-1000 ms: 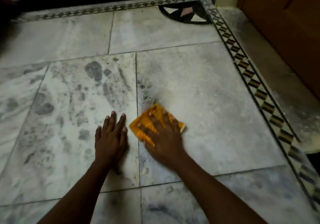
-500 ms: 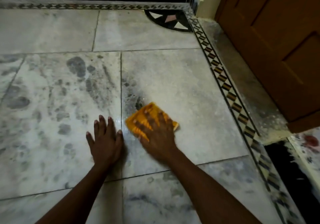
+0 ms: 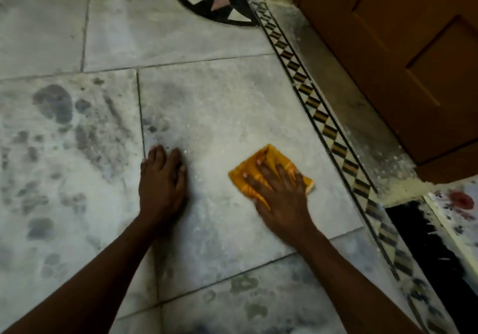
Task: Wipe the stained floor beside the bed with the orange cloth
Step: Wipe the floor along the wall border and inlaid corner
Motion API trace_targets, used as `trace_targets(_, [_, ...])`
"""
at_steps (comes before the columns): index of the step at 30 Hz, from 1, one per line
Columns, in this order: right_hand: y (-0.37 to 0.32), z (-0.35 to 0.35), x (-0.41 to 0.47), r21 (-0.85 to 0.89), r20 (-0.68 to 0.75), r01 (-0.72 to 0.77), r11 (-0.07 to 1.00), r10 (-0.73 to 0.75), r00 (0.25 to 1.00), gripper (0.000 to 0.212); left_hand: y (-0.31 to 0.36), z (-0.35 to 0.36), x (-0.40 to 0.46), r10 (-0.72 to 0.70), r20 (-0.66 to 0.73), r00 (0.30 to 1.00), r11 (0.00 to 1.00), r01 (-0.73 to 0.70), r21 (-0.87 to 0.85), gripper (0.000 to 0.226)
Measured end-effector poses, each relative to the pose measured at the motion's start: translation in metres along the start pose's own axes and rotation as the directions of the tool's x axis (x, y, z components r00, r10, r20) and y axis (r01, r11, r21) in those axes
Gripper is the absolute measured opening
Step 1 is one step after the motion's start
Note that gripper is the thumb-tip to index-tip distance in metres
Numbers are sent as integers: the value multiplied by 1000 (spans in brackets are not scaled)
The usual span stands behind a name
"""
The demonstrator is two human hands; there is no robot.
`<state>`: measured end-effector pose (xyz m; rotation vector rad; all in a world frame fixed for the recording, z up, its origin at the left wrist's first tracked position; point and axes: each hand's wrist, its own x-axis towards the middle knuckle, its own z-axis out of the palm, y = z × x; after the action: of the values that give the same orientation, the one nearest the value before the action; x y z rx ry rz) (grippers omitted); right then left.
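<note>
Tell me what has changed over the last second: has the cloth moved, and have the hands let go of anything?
The right hand has slid the orange cloth rightward across the tile, away from the grout line and toward the patterned border. The gap to the left hand has widened. Nothing was let go: the right hand's fingers still press flat on the cloth, and the left hand still rests flat by the grout line. The dark stains on the left tile remain.

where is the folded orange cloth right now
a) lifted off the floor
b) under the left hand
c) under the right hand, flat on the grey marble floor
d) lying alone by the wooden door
c: the right hand presses straight fingers down on the folded orange cloth on the grey marble floor; the left hand rests bare on the tile.
</note>
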<state>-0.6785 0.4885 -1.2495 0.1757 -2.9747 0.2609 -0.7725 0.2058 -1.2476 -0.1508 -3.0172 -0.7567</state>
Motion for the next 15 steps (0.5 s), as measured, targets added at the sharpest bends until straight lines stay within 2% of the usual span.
trace_targets(1, [4,-2,-14,5,6,40,999,-40,999,62,4,1,11,10,10,1000,1000,-10,-15,69])
trace_targets(2, [12,-3,-21,12,-1,15,1000,-15,1000,61,7,2,23,27,27,999,1000,-26,-14,69])
trace_targets(4, [29,-2,-15,-6,-48,-207,978,207,977,61,10,9,46,67,50,997,998,-68,19,70])
trace_targets(6, [36,5,17,-47,-123,-464,885,455,882,63,13,16,56,87,44,995,991,-91,96,68])
trace_targets(8, [33,14,62,-22,-113,-559,829,553,825,65,12,22,54,80,21,997,986,-82,144,67])
trace_targets(9, [29,19,81,-11,-81,-559,829,557,827,65,13,23,54,78,11,997,986,-79,147,67])
trace_targets(11, [11,23,97,-12,-50,-463,886,462,885,62,14,23,55,74,-9,997,987,-72,146,67])
trace_targets(13, [-10,21,79,-63,7,-252,966,253,967,59,15,21,55,38,-36,999,992,-33,124,69])
trace_targets(15, [-11,7,53,-57,60,-93,994,96,994,62,18,19,57,18,-35,999,992,-14,122,70])
